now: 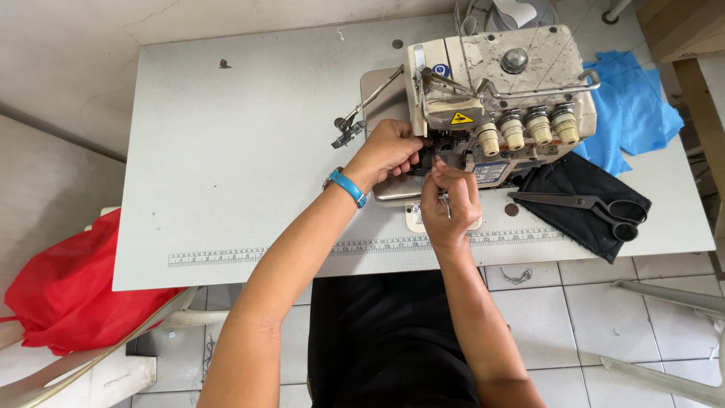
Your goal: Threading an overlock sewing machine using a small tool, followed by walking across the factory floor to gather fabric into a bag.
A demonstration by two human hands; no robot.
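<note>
Both hands work at the overlock sewing machine point(502, 98): the left hand point(389, 149) reaches curled into its needle area, while the right hand point(447, 202) pinches small metal tweezers point(445, 202), long axis running toward the machine, tips hidden.

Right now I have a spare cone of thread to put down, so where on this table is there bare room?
The table's left half is bare, from the left edge to the sewing machine. Right of the machine it is crowded: black cloth, scissors, blue fabric. Left hand and right hand fill the needle area.
</note>
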